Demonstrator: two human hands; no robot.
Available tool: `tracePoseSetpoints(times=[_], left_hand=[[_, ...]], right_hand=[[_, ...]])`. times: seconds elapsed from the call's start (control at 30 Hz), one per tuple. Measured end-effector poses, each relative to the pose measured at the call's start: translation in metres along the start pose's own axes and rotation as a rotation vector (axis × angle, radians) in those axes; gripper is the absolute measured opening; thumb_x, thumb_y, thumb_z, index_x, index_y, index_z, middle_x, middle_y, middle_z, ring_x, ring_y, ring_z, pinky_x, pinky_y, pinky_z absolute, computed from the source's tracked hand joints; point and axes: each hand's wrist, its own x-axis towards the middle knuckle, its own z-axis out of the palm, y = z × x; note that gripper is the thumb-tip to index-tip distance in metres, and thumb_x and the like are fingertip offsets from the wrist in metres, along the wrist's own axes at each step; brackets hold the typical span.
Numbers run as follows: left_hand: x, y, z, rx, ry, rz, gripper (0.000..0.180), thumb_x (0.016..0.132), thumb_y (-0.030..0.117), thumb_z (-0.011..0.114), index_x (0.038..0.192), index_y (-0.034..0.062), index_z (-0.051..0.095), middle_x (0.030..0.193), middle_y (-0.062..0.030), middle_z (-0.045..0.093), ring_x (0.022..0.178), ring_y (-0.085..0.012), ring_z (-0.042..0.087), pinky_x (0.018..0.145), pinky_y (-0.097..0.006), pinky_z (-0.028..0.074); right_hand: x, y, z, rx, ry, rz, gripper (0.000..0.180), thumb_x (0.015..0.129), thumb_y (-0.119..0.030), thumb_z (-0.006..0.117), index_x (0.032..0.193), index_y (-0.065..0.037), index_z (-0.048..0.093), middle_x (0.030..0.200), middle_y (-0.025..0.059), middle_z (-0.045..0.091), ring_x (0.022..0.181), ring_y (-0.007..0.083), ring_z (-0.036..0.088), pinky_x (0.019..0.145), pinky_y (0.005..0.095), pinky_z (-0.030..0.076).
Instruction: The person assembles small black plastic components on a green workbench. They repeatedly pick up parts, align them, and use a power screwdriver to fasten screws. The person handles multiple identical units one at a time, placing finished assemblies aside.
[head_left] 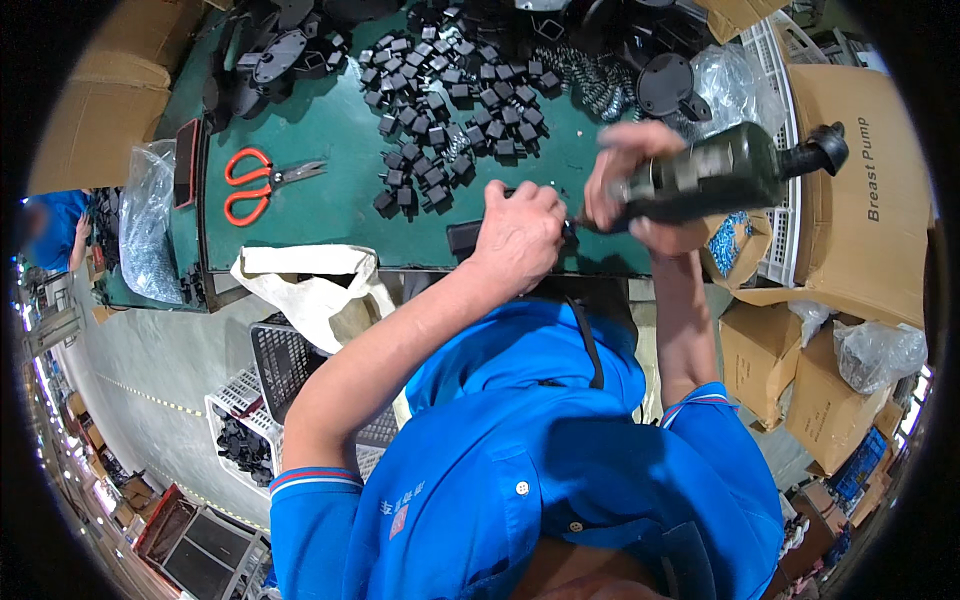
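My left hand is closed over a black plastic part at the near edge of the green table. One end of the part sticks out to the left of my fingers, and the rest is hidden under them. My right hand, slightly blurred, is wrapped round a dark green power screwdriver. The tool lies nearly level, its tip pointing left, close to my left fingertips. Whether the tip touches the part I cannot tell. Beyond my left hand lies a heap of small black square parts.
Orange-handled scissors lie on the table at left. Round black parts and coiled springs sit at the back. Blue screws fill a small box at right, near a large carton. Another person is at far left.
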Motion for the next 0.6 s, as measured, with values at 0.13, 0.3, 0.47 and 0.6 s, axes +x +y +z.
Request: tracePoseSetpoints(times=[0.13,0.3,0.47,0.6], left_hand=[[-0.004,0.004,0.007,-0.009,0.004,-0.055,0.030,0.075,0.027,0.074,0.097,0.0094,0.065,0.095,-0.0047,0.058,0.099,-0.0244,0.055,0.084,-0.047,0.038],[-0.004,-0.002,-0.003,-0.102,0.020,-0.053,0.029,0.077,0.026,0.074,0.098,0.0084,0.065,0.095,-0.0067,0.058,0.098,-0.0262,0.055,0.085,-0.044,0.038],[-0.022,-0.012,-0.030,-0.514,0.069,-0.167,0.031,0.081,0.025,0.070,0.107,0.0074,0.069,0.096,-0.0087,0.060,0.099,-0.0274,0.056,0.090,-0.041,0.039],[-0.041,-0.016,-0.046,-1.017,0.036,-0.314,0.037,0.084,0.014,0.070,0.119,0.0010,0.066,0.098,-0.0097,0.059,0.094,-0.0213,0.056,0.084,-0.031,0.045]], right_hand=[[0.009,-0.041,0.004,0.088,0.151,-0.009,0.069,0.068,-0.019,0.072,0.128,0.004,0.048,0.076,0.0066,0.054,0.061,0.0190,0.057,0.059,0.0331,0.048],[-0.012,-0.072,-0.002,-0.301,0.579,0.207,0.052,0.073,-0.011,0.070,0.121,0.000,0.055,0.083,0.0063,0.059,0.069,0.0191,0.057,0.064,0.0345,0.048],[-0.053,-0.013,-0.022,-1.123,0.534,0.684,0.044,0.072,-0.022,0.081,0.105,0.000,0.063,0.078,0.0092,0.066,0.075,0.0255,0.066,0.073,0.0386,0.052],[-0.066,0.008,-0.016,-1.702,0.426,0.617,0.055,0.074,-0.035,0.080,0.117,-0.004,0.062,0.099,0.0139,0.067,0.091,0.0337,0.064,0.082,0.0436,0.050]])
